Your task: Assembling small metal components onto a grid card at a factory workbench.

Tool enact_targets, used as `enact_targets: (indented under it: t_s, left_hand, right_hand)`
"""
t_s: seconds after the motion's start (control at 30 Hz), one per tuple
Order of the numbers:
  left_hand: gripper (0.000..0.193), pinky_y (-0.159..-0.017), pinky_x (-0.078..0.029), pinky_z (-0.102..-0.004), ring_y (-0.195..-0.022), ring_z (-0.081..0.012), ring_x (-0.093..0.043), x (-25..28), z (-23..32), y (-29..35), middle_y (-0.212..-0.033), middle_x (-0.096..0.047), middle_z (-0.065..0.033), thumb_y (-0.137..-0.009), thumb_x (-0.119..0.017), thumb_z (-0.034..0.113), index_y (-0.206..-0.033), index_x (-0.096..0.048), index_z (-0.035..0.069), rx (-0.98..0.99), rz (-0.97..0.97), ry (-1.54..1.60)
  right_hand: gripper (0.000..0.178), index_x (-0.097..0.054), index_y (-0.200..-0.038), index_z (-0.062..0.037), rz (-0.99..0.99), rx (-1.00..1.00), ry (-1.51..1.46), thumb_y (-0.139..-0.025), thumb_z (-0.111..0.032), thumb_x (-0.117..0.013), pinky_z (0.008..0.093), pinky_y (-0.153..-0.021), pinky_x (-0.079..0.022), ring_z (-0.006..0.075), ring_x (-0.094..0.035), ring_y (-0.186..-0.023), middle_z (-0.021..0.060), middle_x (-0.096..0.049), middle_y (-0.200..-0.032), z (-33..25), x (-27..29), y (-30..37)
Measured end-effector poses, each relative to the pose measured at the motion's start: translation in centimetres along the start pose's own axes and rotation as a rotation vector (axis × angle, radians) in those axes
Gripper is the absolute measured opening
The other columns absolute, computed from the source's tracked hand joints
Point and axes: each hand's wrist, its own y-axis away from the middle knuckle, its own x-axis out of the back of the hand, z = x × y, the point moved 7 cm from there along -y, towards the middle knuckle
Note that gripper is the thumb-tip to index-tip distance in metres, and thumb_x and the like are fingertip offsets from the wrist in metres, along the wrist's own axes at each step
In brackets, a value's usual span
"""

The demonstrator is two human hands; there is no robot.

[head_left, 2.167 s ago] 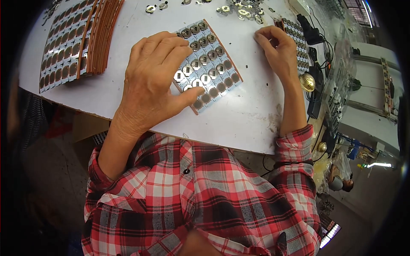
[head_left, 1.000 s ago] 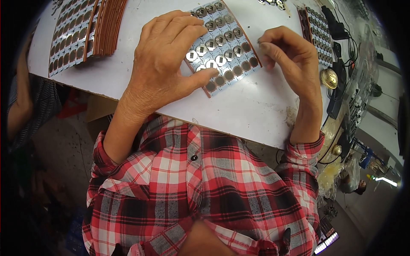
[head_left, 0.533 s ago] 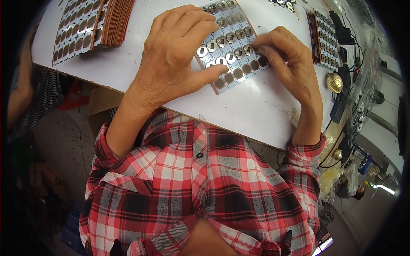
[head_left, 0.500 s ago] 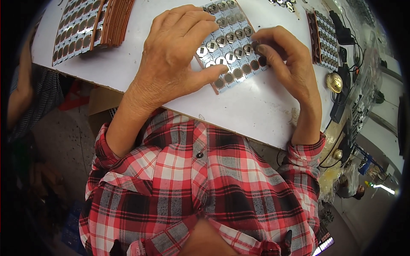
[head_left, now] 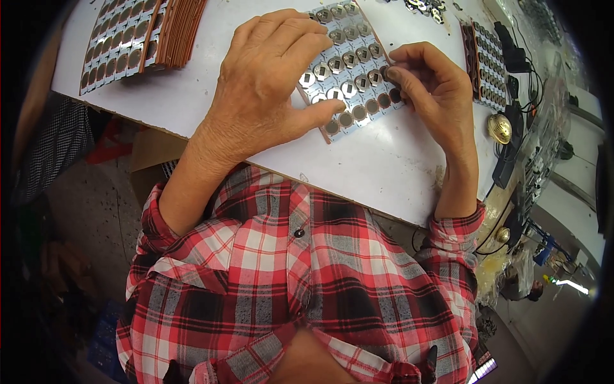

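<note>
A light-blue panel (head_left: 358,128) lies on the table, covered in rows of round spots. Shiny metal clips (head_left: 349,88) sit on the upper rows; the nearest row shows bare dark discs (head_left: 359,112). My left hand (head_left: 265,89) rests over the panel's left edge, fingers stretched and thumb apart above the nearest row. At the panel's right edge my right hand (head_left: 438,93) pinches with thumb and forefinger at the end of the second-nearest row. A small round metal clip (head_left: 386,72) shows partly at its fingertips.
A thick stack of similar panels (head_left: 131,45) stands at the far left. More panels (head_left: 489,64) lie at the right, near black cables (head_left: 534,83) and a gold-coloured dome (head_left: 499,128). Loose metal clips (head_left: 425,8) are heaped at the back. Another person's arm is at the left edge.
The view has shifted slightly, so the table's things sit a little to the right. Both hands keep nearly the same pose on the panel; the right fingertips stay at the row's end.
</note>
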Motion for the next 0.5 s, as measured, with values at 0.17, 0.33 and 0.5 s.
enact_targets:
  t_s: [0.17,0.33,0.5]
  left_hand:
    - [0.065,-0.106,-0.043,-0.0448,-0.126,-0.0316,-0.059,0.1,0.0,0.1,-0.125,-0.068,-0.0093,-0.06,-0.09,0.022,-0.119,-0.068,0.007,0.009,0.01,-0.008]
    - [0.065,-0.106,-0.043,-0.0451,-0.126,-0.0315,-0.059,-0.2,-0.6,0.4,-0.125,-0.068,-0.0087,-0.06,-0.09,0.023,-0.12,-0.069,0.008,0.03,0.033,0.037]
    - [0.063,-0.106,-0.042,-0.0459,-0.128,-0.0318,-0.056,-0.2,-0.3,0.3,-0.127,-0.065,-0.0082,-0.063,-0.089,0.025,-0.123,-0.071,0.012,0.023,-0.026,0.017]
  right_hand:
    - [0.014,-0.071,-0.11,0.0003,-0.016,0.022,0.007,-0.097,-0.003,-0.07,0.019,-0.066,-0.049,0.0039,-0.063,-0.077,0.0,-0.072,-0.089,-0.2,-0.2,0.0]
    - [0.01,-0.073,-0.105,0.0,-0.021,0.021,-0.056,-0.096,0.0,-0.07,0.0195,-0.067,-0.05,0.0042,-0.064,-0.078,0.0002,-0.072,-0.089,0.9,-0.1,-0.2]
    - [0.008,-0.075,-0.101,-0.0005,-0.011,0.015,-0.076,-0.094,0.001,-0.071,0.0196,-0.066,-0.049,0.004,-0.064,-0.078,-0.0004,-0.072,-0.088,0.9,0.3,-0.3]
